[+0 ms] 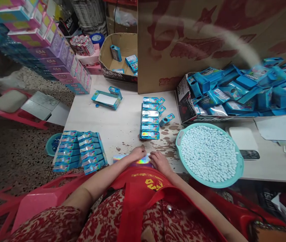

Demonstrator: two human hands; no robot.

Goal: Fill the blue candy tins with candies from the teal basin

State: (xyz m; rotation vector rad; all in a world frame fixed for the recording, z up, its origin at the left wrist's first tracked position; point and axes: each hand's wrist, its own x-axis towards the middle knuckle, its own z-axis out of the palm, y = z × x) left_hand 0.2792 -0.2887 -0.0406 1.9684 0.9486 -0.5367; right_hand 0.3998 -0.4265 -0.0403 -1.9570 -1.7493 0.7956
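At the table's near edge lies a shiny rainbow holographic sheet [144, 160], partly covered by my hands and forearm. My left hand [137, 153] is closed at its upper edge, fingers pinched together. Against the right end of the same sheet, my right hand [161, 162] has its fingers bent and pressed together. Just beyond them stands a blue display tray [141, 122] with a row of small blue candy boxes [150, 120]. Several loose blue boxes [167, 119] lean or lie along its right side.
A turquoise basin [179, 148] of pale candies sits right, beside a scale [250, 154]. Behind it, a carton [185, 101] overflows with blue boxes. Filled trays [80, 151] lie left, an open blue tray [105, 99] farther back. Stacked pink and purple boxes [57, 62] rise back left.
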